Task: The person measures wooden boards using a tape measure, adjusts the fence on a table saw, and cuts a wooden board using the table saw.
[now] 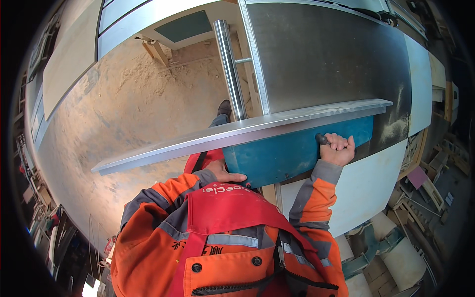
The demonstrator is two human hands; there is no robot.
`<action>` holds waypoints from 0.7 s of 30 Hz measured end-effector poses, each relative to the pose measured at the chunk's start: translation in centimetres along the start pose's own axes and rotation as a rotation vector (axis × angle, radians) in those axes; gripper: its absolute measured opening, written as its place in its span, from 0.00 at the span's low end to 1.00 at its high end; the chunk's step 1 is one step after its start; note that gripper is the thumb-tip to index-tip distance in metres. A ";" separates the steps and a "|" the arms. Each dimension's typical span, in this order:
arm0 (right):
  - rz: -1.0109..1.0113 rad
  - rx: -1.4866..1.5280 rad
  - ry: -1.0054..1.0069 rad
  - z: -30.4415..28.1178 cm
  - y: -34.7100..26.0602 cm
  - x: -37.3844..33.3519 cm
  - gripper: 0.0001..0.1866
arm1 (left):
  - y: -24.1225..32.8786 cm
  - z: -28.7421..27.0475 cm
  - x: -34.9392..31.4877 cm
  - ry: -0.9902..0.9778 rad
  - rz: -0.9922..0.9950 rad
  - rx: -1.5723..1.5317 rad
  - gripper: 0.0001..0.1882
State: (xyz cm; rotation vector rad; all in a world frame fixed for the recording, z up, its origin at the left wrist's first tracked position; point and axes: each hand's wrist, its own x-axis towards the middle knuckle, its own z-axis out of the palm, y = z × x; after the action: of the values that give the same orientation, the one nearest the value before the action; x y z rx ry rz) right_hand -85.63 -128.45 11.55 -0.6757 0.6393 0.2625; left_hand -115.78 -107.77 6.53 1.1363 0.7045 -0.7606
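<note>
A rip fence lies across the saw table in front of me, with a long silver aluminium rail [237,134] on a teal metal body [277,158]. At the near left end of that body, my left hand [222,172] grips the edge, its thumb lying on the teal face and its other fingers mostly hidden. My right hand [338,149] is closed around a black handle [321,139] on the right part of the body. The knob end of the handle sticks out on the left side of the fist.
Beyond the fence is the dark metal table [326,54], edged by a ruler strip [256,59]. A round chrome bar [228,64] runs alongside it. Sawdust covers the floor [143,89] at left. A white panel [366,188] adjoins at right, with wood scraps [430,183] beyond.
</note>
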 end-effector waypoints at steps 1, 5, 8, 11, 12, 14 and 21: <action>-0.001 -0.004 -0.001 0.0 0.0 0.0 0.22 | 0.1 0.0 -0.1 0.001 0.002 -0.005 0.43; 0.002 -0.008 -0.009 0.0 -0.1 0.0 0.22 | 0.3 0.0 -0.1 -0.004 0.005 0.004 0.44; 0.004 -0.007 -0.023 -0.2 -0.2 0.1 0.22 | 0.1 0.0 0.1 -0.005 0.003 0.016 0.44; 0.005 -0.005 -0.043 -0.3 -0.2 0.2 0.22 | 0.1 0.0 0.2 0.002 -0.001 0.027 0.44; 0.006 -0.004 -0.049 -0.3 -0.2 0.2 0.22 | 0.0 0.0 0.1 0.011 0.006 0.040 0.44; 0.012 -0.007 -0.062 -0.4 -0.2 0.2 0.21 | 0.2 0.1 -0.2 0.031 0.021 0.058 0.45; 0.031 0.013 -0.110 -0.7 -0.2 -0.2 0.21 | -0.8 0.1 0.2 0.065 0.007 0.216 0.46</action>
State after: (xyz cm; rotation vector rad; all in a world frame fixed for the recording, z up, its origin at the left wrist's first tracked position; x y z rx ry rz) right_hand -86.01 -129.06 11.31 -0.6353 0.5462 0.3218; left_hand -116.33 -108.06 5.94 1.3641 0.6831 -0.8108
